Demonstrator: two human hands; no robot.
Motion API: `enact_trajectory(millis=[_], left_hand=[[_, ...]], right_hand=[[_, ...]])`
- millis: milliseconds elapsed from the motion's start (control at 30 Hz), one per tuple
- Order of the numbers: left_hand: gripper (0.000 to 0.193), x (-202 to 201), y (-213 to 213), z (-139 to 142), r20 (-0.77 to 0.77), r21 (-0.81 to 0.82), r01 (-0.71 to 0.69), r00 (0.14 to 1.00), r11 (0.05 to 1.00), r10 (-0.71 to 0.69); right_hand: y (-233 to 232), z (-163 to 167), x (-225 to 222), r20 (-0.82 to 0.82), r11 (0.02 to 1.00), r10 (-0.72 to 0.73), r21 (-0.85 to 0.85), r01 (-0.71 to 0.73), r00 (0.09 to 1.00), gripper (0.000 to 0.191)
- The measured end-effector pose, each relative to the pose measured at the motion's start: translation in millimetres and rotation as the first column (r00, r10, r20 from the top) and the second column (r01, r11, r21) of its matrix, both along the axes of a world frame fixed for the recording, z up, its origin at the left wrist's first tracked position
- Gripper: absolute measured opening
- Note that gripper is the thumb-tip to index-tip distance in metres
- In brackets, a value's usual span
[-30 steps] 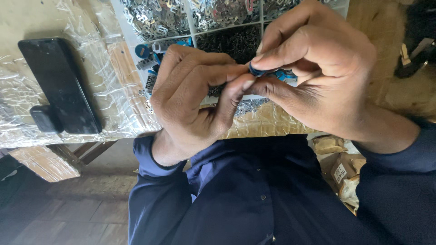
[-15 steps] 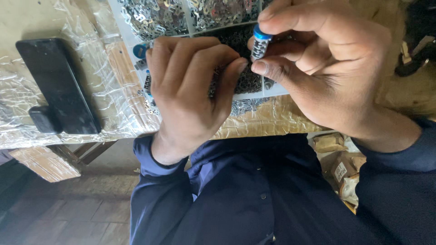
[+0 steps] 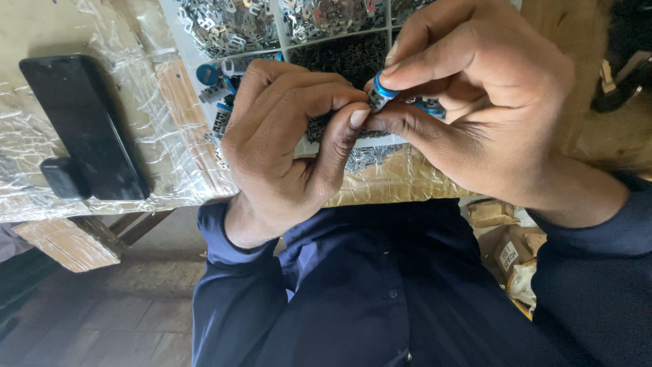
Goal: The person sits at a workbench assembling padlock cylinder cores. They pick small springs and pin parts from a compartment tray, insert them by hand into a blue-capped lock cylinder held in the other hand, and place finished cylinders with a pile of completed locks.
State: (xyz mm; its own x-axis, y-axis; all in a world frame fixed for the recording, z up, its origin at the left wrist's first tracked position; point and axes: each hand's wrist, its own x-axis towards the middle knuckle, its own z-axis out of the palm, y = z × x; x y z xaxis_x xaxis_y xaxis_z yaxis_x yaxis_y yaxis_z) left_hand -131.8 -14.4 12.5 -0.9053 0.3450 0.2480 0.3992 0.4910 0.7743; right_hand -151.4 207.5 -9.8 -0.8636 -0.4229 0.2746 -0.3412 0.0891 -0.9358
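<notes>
Both hands are meeting just above the near edge of the counter (image 3: 81,27), and each grip is closing on the same small part (image 3: 380,94): a stubby piece with a blue cap and a dark ribbed body. Right hand (image 3: 489,102) is pinching it between thumb and forefinger from above, blue end up; left hand (image 3: 292,136) is curling in from the side, its thumb tip pressing against the lower end. So the part is hanging in the air between the fingertips, over the tray (image 3: 182,41) and touching nothing but fingers.

Work looks to be midway. Behind the hands the white divided tray is holding heaps of silvery metal bits, a section of dark pieces, and a few blue-capped parts (image 3: 216,81) lying loose at its left side, so plenty seems left to handle. Whether this part is already fully put together I cannot tell; the fingers are covering its lower half.

A phone (image 3: 88,129) is lying near the left edge on the crinkled plastic wrap.

Compared with half a second back, the part is sitting lower and nearer the left thumb, and the hands are drawing closer together.
</notes>
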Motion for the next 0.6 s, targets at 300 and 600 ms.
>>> enact_trajectory(millis=[300,600], left_hand=[[0.020,-1.0,0.2,-3.2,-0.026,0.030,0.000,1.000,1.000,0.001],[0.017,2.7,-2.3,-3.7,0.032,0.027,-0.016,0.999,1.000,0.015]], right_hand=[[0.7,1.7,-2.4,-0.030,0.999,0.015,0.042,-0.014,0.999,0.030],[-0.4,0.2,0.4,0.025,1.000,0.018,-0.014,-0.017,1.000,0.032]])
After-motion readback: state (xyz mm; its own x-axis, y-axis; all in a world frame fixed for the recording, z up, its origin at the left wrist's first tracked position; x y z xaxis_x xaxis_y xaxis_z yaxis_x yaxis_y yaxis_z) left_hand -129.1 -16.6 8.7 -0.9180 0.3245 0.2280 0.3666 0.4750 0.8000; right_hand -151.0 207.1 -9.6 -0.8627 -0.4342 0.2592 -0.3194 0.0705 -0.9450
